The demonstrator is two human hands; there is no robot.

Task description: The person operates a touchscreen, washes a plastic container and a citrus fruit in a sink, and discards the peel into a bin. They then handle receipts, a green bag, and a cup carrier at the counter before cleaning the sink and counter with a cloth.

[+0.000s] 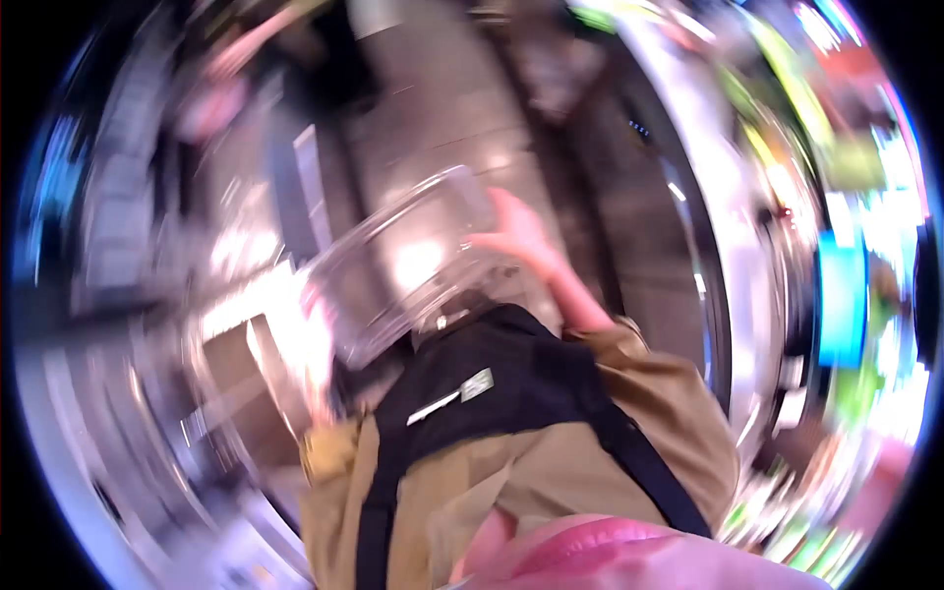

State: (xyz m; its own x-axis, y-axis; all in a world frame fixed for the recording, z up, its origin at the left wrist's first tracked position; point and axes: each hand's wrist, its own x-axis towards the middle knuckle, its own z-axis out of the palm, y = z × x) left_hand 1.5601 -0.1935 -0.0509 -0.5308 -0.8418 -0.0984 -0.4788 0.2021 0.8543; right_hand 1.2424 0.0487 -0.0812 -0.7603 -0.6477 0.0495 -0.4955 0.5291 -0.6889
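A clear, empty-looking rectangular plastic container [359,305] is held tilted in front of my body, between my two hands. My right hand [521,236] grips its right end, thumb and fingers curved about the edge. At the opposite end, my left hand [317,339] closes on the container's left side, washed out by glare and motion blur. The floor shows through the container's see-through walls.
Blurred counters run along the left [123,206] and the right [644,197]. Brightly lit, colourful goods [855,167] smear at far right. Another person's arm [256,39] shows at upper left. Grey tiled floor [442,88] lies ahead.
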